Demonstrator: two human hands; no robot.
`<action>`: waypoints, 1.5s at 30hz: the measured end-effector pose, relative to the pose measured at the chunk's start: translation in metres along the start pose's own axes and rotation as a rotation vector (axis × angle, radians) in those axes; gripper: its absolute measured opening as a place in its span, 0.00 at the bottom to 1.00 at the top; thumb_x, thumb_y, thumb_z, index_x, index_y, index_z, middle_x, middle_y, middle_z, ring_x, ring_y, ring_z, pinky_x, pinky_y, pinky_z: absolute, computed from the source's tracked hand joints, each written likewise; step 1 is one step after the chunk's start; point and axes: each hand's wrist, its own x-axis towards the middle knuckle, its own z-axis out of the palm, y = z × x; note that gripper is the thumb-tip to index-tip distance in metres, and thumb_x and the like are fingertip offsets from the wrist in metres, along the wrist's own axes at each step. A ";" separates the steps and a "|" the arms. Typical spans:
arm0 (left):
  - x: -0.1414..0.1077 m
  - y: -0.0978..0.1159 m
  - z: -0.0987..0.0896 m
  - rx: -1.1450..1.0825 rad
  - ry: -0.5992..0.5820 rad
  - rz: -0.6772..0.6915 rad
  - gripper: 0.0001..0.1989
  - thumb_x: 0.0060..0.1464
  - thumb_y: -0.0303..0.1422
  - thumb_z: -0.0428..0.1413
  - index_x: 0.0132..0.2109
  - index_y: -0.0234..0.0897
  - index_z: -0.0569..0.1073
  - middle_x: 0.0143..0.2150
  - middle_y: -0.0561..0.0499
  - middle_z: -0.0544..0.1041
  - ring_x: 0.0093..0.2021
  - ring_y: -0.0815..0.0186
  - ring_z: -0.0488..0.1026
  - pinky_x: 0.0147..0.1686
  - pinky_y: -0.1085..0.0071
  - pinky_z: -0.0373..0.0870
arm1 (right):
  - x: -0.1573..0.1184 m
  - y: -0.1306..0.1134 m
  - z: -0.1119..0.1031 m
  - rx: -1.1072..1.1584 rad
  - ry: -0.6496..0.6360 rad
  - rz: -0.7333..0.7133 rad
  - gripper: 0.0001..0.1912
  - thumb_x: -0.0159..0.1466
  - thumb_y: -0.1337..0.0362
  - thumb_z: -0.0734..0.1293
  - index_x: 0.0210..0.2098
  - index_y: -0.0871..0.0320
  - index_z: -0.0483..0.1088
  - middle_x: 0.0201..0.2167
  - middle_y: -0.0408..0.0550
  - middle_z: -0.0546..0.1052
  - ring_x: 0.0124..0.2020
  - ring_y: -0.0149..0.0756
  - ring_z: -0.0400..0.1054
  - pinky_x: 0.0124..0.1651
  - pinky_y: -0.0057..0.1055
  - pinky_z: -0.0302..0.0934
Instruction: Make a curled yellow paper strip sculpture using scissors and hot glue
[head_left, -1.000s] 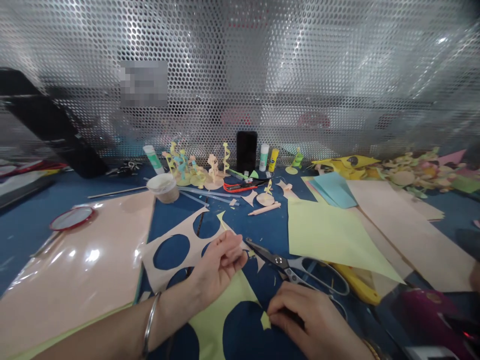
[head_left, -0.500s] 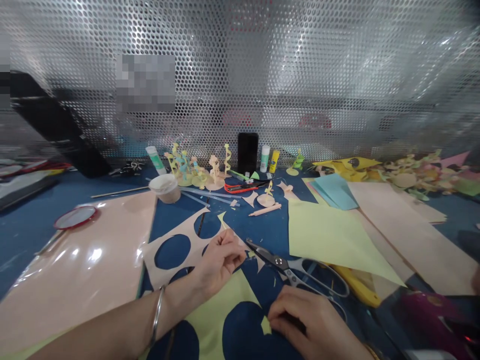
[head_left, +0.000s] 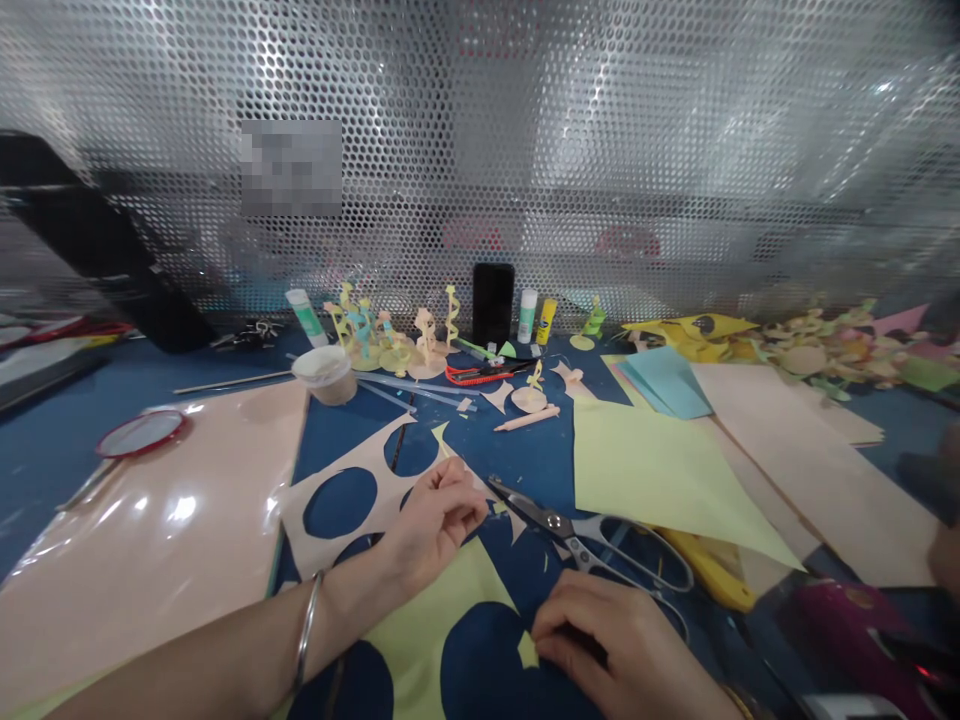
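Note:
My left hand (head_left: 442, 510) hovers over the cut paper with thumb and fingers pressed together; whatever is between them is too small or hidden to make out. Lower right, my right hand (head_left: 607, 640) is closed, its fingertips pinching a small yellow-green paper piece (head_left: 528, 651). Beneath the hands lies a yellow-green sheet (head_left: 420, 640) with large round holes. Beside it is a pale pink sheet (head_left: 292, 510), cut with round holes too. Metal scissors (head_left: 555, 522) lie just beyond my right hand, blades pointing up and left.
Paper spiral figures (head_left: 397, 345), a white tub (head_left: 324, 375), glue sticks (head_left: 546, 322) and a black phone (head_left: 493, 305) stand at the back. Coloured sheets (head_left: 667, 470) lie right, above a yellow tool (head_left: 712, 575). A glossy pink pack (head_left: 172, 530) lies left, bearing a red-rimmed round lens (head_left: 142, 434).
The whole view has shifted slightly. Both hands keep nearly the same pose, and the small paper piece stays at my right fingertips.

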 end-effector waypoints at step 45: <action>0.001 0.002 -0.003 -0.178 -0.073 -0.077 0.16 0.55 0.16 0.51 0.22 0.36 0.63 0.52 0.41 0.78 0.56 0.60 0.72 0.63 0.61 0.57 | 0.000 0.003 0.002 0.016 -0.034 0.002 0.09 0.62 0.73 0.65 0.30 0.57 0.75 0.29 0.44 0.78 0.30 0.28 0.73 0.33 0.19 0.62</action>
